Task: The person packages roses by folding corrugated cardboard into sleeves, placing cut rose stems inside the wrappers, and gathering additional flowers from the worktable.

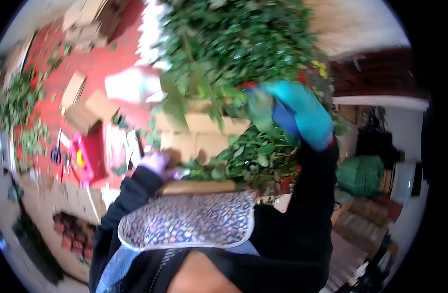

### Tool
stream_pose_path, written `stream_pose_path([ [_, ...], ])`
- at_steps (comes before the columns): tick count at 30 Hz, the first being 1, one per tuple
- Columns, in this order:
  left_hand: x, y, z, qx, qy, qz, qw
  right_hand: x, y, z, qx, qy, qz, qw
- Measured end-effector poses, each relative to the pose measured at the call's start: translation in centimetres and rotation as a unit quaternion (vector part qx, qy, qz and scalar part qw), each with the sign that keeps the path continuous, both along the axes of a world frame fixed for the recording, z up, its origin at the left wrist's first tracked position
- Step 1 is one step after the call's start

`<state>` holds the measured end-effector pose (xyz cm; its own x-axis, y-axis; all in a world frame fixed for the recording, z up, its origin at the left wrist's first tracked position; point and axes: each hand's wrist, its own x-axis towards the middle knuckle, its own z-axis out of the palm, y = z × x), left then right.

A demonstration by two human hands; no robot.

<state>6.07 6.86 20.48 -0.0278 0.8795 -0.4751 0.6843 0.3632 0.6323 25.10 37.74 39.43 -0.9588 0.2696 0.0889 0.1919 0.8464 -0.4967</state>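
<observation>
My right hand (299, 115), in a teal and blue glove, is raised over the right side of the table. Its fingers are closed round a bunch of leafy stems (204, 93), blurred by motion, with leaves stretching left above the cardboard. My left hand (158, 163), in a pale purple glove, rests low at the left end of a folded cardboard sheet (199, 141). Its thumb is spread away from its fingers, and I see nothing held in it. Loose green leaves (253, 154) lie on and beside the cardboard's right part.
A large heap of leafy stems (243, 39) covers the far side of the red table (87, 68). A blurred white bundle (131, 85), cardboard pieces (87, 110), a pink container (87, 156) and scissors (56, 154) lie left. A green sack (361, 176) stands right.
</observation>
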Motion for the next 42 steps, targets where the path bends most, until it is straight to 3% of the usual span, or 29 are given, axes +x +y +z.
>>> stream_pose_path([
  [2, -0.1, -1.8, -3.3, 0.016, -0.115, 0.042, 0.992, 2.6, -3.1, -3.0, -0.078, -0.128, 0.055, 0.987],
  [4, 0.7, -2.0, -2.8, 0.081, -0.055, 0.012, 0.995, 4.9, -5.3, -5.5, -0.134, -0.177, 0.063, 0.973],
  [5, 0.4, -0.6, -0.1, 0.115, 0.081, -0.077, 0.987, 6.3, -5.5, -7.3, -0.181, -0.231, 0.06, 0.954],
  [6, 0.2, -1.3, -0.6, 0.058, -0.042, 0.055, 0.996, 7.9, -5.7, -9.2, -0.257, -0.271, 0.011, 0.928],
  [7, 0.1, -1.2, -0.9, -0.003, -0.037, 0.051, 0.998, 9.5, -5.9, -11.1, -0.329, -0.308, -0.042, 0.892],
  [9, 0.1, -0.6, 0.1, -0.035, 0.015, 0.037, 0.999, 12.2, -6.1, -15.3, -0.368, -0.31, -0.081, 0.873],
  [13, 0.3, -0.4, 1.1, -0.062, 0.048, 0.012, 0.997, 12.0, -7.2, -16.5, -0.411, -0.355, -0.119, 0.831],
  [15, 0.7, -0.7, 1.4, 0.058, 0.109, 0.042, 0.992, 12.7, -7.2, -18.3, -0.371, -0.402, -0.103, 0.831],
  [17, 0.8, -0.8, 0.9, 0.117, 0.105, 0.037, 0.987, 11.1, -8.1, -17.2, -0.207, -0.33, -0.001, 0.921],
  [19, 0.7, -0.2, 0.7, 0.212, 0.073, -0.074, 0.972, 10.0, -8.4, -16.6, -0.187, -0.385, -0.006, 0.904],
  [20, 0.7, 0.0, 0.9, 0.142, 0.031, -0.109, 0.983, 9.8, -8.7, -16.1, -0.197, -0.374, -0.006, 0.906],
  [23, 0.5, 0.1, 1.4, 0.105, -0.006, -0.086, 0.991, 8.6, -8.6, -11.8, -0.215, -0.374, 0.011, 0.902],
  [25, 0.6, 0.0, 1.5, 0.11, 0.003, -0.087, 0.99, 9.1, -8.5, -9.7, -0.113, -0.262, 0.028, 0.958],
  [29, 0.9, -0.1, 0.7, 0.103, 0.016, -0.103, 0.989, 4.0, -6.0, -1.5, 0.144, -0.179, -0.081, 0.97],
  [30, 1.0, -0.1, 0.6, 0.094, 0.027, -0.108, 0.989, 2.7, -5.1, -1.9, 0.227, -0.059, -0.079, 0.969],
  [31, 1.0, 0.0, 0.7, 0.098, 0.034, -0.115, 0.988, 1.3, -3.4, -3.1, 0.197, -0.089, -0.093, 0.972],
  [32, 1.1, 0.0, 1.1, 0.092, 0.04, -0.115, 0.988, -0.4, -1.8, -4.9, 0.234, -0.024, -0.084, 0.968],
  [35, 0.9, 0.3, 2.2, 0.099, 0.021, -0.105, 0.989, -5.4, 4.1, -15.0, 0.215, -0.146, -0.101, 0.96],
  [36, 1.0, 0.3, 2.6, 0.105, 0.031, -0.104, 0.989, -6.5, 5.1, -18.4, 0.244, -0.131, -0.098, 0.956],
  [39, 1.2, 0.5, 2.4, 0.115, 0.036, -0.109, 0.987, -8.6, 6.2, -24.2, 0.242, -0.289, -0.104, 0.92],
  [42, 0.9, 0.3, 2.6, 0.159, -0.002, -0.08, 0.984, -7.6, 5.5, -22.3, 0.217, -0.216, -0.121, 0.944],
])
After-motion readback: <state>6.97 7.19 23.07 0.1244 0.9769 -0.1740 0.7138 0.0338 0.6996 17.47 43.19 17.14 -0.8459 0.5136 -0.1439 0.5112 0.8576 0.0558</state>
